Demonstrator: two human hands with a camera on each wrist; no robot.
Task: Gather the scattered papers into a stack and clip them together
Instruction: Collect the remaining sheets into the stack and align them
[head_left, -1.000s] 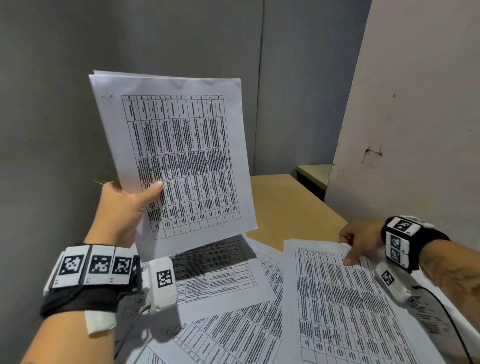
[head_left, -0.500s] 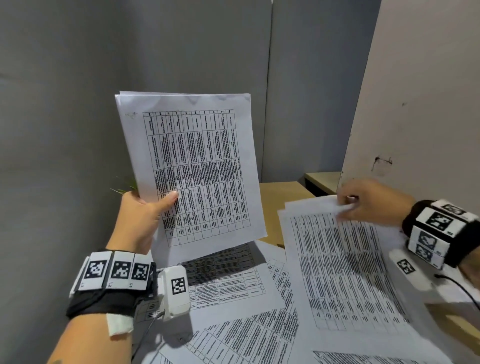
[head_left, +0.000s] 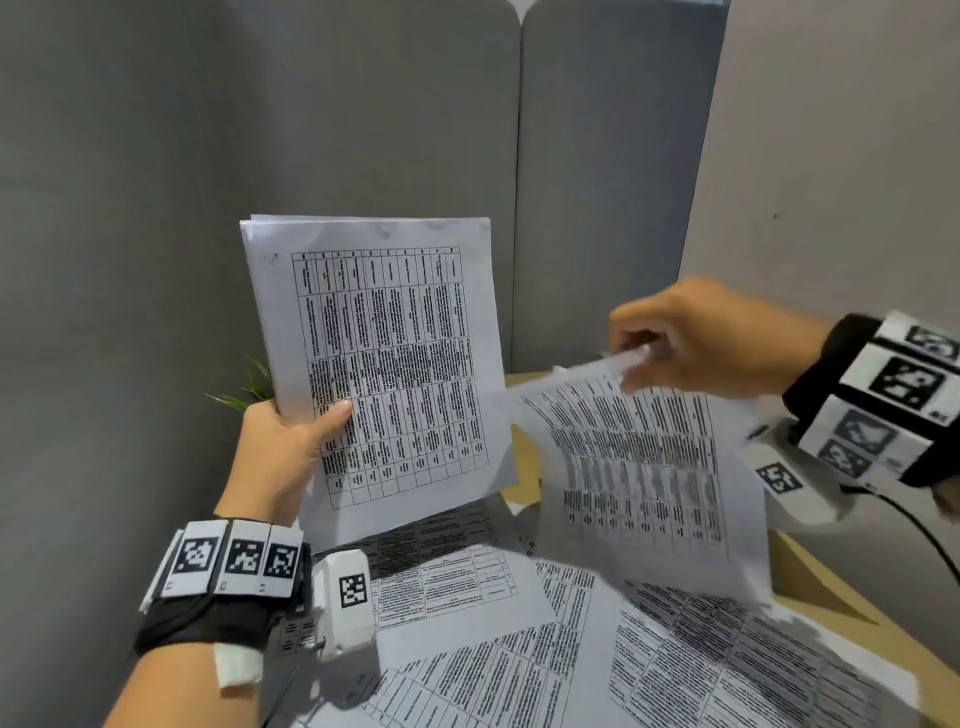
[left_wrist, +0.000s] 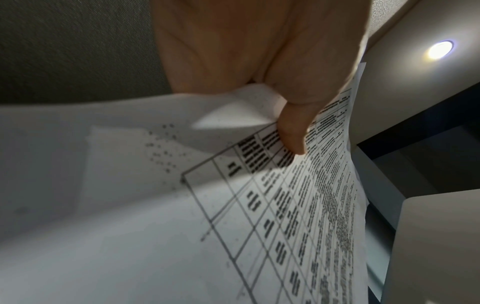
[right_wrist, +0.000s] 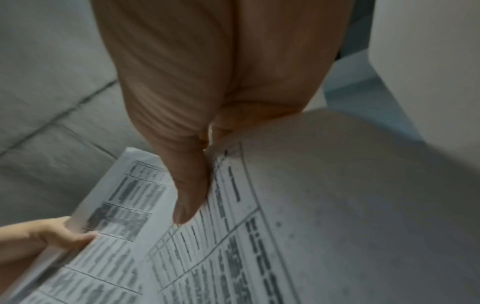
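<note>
Left hand (head_left: 280, 447): holds the gathered stack (head_left: 379, 364) upright above the worktop (head_left: 810, 577), thumb across its front, fingers behind.
Right hand (head_left: 696, 343): pinches the top edge of a single sheet (head_left: 644, 467), lifted and curved, just beside the stack.
Loose papers (head_left: 519, 649): overlapping flat on the worktop beneath both hands.

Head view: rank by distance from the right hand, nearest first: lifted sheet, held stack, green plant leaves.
1. lifted sheet: pinched at its top edge by the right hand.
2. held stack: to its left, upright in the left hand.
3. green plant leaves: farthest left, behind the stack.
</note>
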